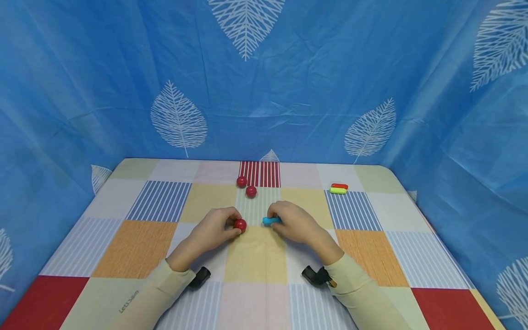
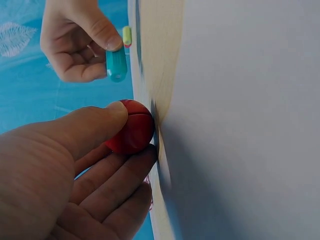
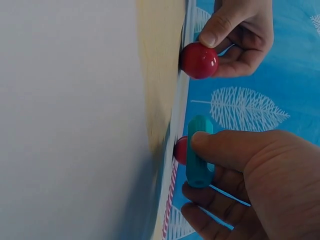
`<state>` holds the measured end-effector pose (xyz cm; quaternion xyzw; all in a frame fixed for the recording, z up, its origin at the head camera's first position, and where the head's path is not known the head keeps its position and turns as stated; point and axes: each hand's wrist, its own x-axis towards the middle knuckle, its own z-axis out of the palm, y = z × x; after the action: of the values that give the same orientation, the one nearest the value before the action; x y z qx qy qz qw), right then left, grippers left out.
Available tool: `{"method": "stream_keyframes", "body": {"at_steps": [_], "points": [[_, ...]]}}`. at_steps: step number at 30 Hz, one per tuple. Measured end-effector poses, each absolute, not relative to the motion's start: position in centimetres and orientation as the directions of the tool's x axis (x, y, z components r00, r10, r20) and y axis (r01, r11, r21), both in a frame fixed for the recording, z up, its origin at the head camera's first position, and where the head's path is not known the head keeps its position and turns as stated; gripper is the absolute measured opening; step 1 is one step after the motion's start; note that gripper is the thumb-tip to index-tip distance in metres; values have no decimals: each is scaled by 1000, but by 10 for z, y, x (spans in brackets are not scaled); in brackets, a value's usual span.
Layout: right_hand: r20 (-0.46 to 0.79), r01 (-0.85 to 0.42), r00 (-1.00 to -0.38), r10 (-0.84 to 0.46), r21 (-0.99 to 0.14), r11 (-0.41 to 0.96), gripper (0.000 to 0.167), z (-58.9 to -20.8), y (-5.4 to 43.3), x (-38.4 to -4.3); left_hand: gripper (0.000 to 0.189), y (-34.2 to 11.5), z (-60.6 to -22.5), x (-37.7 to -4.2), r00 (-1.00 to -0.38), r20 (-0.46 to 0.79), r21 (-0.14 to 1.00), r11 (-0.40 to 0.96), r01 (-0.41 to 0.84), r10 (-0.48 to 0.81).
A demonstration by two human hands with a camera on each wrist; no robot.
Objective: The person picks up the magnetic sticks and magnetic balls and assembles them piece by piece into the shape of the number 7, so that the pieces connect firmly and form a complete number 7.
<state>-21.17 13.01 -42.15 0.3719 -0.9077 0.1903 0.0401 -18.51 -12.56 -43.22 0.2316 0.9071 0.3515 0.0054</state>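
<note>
Thumb and fingertips of my left hand (image 1: 212, 228) pinch a shiny red ball (image 1: 240, 225) low over the cloth. In the left wrist view this ball (image 2: 132, 132) shows a thin seam line across it. To the right, my right hand (image 1: 296, 222) pinches a short blue faceted stick (image 1: 270, 221). The right wrist view has the stick (image 3: 199, 167) lying between thumb and fingers, overlapping a red ball (image 3: 180, 150) behind it. A small gap separates the two hands.
Two more red balls, a left one (image 1: 241, 181) and a nearer one (image 1: 250, 191), sit beyond the hands. At the back right lie a red stick (image 1: 339, 185) and a yellow stick (image 1: 338, 190), side by side. A patchwork cloth (image 1: 255, 261) covers the table, with a blue curtain (image 1: 268, 91) behind.
</note>
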Motion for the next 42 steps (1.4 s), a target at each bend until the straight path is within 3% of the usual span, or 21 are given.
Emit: {"method": "stream_keyframes", "body": {"at_steps": [27, 42], "points": [[287, -760, -647, -707, -326, 563, 14, -425, 110, -210, 21, -128, -435, -188, -886, 163, 643, 634, 430, 435], [253, -746, -665, -702, -278, 606, 14, -424, 107, -208, 20, -128, -434, -188, -888, 156, 639, 641, 424, 432]]}}
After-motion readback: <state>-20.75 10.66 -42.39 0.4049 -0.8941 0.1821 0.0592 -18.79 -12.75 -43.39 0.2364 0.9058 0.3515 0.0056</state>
